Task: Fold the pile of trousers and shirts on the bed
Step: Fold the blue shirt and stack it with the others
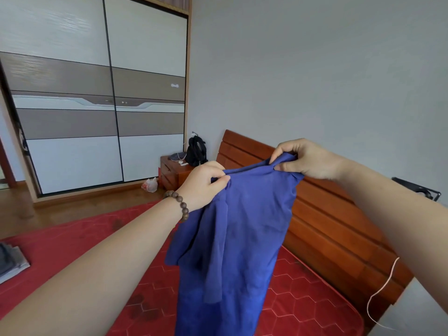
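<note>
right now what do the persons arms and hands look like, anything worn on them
Both forearms are bare, with no sleeves in view. The left hand has a bracelet of round dark brown wooden beads around its wrist. The right hand and its wrist carry no ring, watch or band that shows. No gloves; the fingers are bare, with short plain nails.

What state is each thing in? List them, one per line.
Blue shirt: held up by its top edge, hanging unfolded over the bed.
Left hand: pinching the shirt.
Right hand: pinching the shirt.
Grey stack: folded, lying on the bed.
Wardrobe doors: closed.
</note>
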The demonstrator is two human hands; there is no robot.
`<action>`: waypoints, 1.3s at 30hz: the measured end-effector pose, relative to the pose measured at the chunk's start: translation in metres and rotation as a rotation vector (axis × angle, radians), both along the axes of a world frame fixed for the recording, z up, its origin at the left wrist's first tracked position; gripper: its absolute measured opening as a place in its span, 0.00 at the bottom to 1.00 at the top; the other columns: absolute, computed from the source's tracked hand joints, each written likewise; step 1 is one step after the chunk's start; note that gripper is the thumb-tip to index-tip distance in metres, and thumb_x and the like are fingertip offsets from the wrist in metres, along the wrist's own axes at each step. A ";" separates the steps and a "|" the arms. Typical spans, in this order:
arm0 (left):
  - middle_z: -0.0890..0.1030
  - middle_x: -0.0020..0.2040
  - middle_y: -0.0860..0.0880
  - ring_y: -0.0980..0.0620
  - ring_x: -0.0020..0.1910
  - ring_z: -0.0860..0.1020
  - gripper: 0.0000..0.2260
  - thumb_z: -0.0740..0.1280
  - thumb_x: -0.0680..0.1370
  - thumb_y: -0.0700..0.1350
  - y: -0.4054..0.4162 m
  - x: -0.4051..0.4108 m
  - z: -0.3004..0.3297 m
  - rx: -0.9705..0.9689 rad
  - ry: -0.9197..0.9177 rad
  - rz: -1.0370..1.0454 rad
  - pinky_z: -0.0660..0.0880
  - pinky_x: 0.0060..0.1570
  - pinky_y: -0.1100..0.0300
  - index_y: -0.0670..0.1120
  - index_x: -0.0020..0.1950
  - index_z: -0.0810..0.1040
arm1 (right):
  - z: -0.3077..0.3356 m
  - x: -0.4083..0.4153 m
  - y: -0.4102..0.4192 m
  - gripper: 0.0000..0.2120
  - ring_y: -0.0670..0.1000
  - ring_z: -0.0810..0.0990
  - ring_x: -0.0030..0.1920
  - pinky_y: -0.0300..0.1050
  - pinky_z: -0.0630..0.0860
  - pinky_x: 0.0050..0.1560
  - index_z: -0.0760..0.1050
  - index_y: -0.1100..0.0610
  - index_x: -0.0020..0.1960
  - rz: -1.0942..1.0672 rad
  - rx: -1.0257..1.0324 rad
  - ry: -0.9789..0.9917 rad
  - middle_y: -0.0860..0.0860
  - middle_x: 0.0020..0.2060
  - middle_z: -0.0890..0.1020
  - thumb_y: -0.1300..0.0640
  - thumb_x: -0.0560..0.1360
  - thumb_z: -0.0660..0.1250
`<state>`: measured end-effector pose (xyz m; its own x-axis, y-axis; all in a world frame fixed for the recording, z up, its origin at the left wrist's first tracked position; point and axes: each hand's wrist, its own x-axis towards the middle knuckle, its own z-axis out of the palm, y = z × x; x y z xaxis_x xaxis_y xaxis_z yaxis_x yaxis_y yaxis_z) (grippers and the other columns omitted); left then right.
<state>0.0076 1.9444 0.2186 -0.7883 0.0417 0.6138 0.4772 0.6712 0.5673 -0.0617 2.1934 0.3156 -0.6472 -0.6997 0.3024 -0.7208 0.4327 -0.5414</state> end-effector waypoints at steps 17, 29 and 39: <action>0.76 0.30 0.41 0.50 0.31 0.71 0.14 0.70 0.75 0.43 -0.023 0.000 -0.028 -0.323 -0.232 0.094 0.63 0.36 0.60 0.36 0.32 0.79 | -0.024 0.002 -0.027 0.11 0.50 0.81 0.44 0.45 0.75 0.49 0.80 0.61 0.43 -0.034 0.094 0.373 0.52 0.41 0.83 0.73 0.66 0.67; 0.56 0.22 0.54 0.55 0.23 0.58 0.26 0.67 0.77 0.50 -0.046 0.007 -0.038 -0.037 -0.112 0.117 0.57 0.28 0.62 0.47 0.25 0.57 | -0.021 -0.014 -0.029 0.10 0.47 0.78 0.42 0.38 0.74 0.45 0.80 0.60 0.45 -0.120 -0.055 0.179 0.54 0.42 0.82 0.73 0.71 0.66; 0.60 0.26 0.47 0.54 0.26 0.60 0.25 0.69 0.76 0.51 -0.049 0.032 -0.094 -0.061 -0.264 0.039 0.56 0.30 0.59 0.44 0.27 0.60 | -0.017 -0.005 -0.044 0.09 0.33 0.76 0.35 0.28 0.72 0.41 0.79 0.65 0.47 -0.106 -0.072 0.136 0.54 0.41 0.80 0.74 0.72 0.64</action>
